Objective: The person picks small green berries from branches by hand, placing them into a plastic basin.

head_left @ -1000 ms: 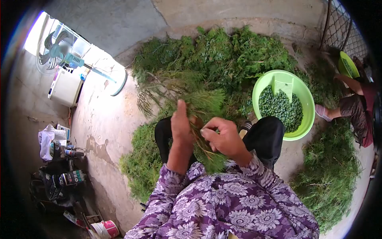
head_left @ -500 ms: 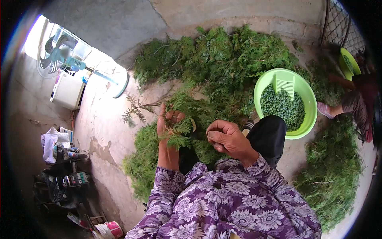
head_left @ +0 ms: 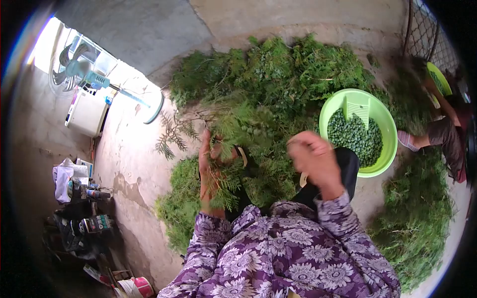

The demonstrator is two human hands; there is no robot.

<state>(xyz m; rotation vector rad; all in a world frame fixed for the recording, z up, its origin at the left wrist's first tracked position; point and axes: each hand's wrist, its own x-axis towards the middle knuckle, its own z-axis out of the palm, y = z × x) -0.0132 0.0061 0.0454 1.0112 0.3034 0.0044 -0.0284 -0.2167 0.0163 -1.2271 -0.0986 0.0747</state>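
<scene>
Foliage [head_left: 224,191] is seen in the head view, grasped in the left hand [head_left: 205,158], with leafy sprays spread to both sides of the fingers and above the floor [head_left: 131,154]. The right hand [head_left: 315,158] is raised near the tub [head_left: 389,151], blurred, with its fingers curled; whether anything is gripped by it cannot be told. Small green berries [head_left: 354,139] are contained in the tub. Cut branches [head_left: 278,64] are heaped beyond the hands, and another leafy pile [head_left: 415,213] is laid at the right, below a co-worker's leg [head_left: 421,141].
</scene>
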